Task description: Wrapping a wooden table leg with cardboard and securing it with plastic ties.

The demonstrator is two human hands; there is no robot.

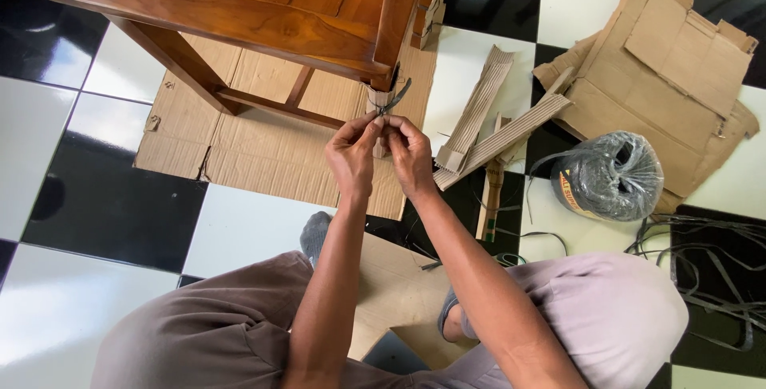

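A wooden table [239, 6] stands on flat cardboard [263, 142]. One of its legs is wrapped in corrugated cardboard [373, 102]. My left hand [353, 154] and my right hand [408, 156] meet at that wrapped leg, fingers pinched on a thin dark plastic strap [395, 98] whose loose end sticks up beside the leg. Both hands grip the strap close together, almost touching.
Strips of corrugated cardboard [487, 118] lie to the right, with folded cardboard pieces [670, 70] beyond. A roll of dark strap in clear plastic [610, 175] sits on the checkered tile floor, with loose strap [718, 269] at far right. My knees are below.
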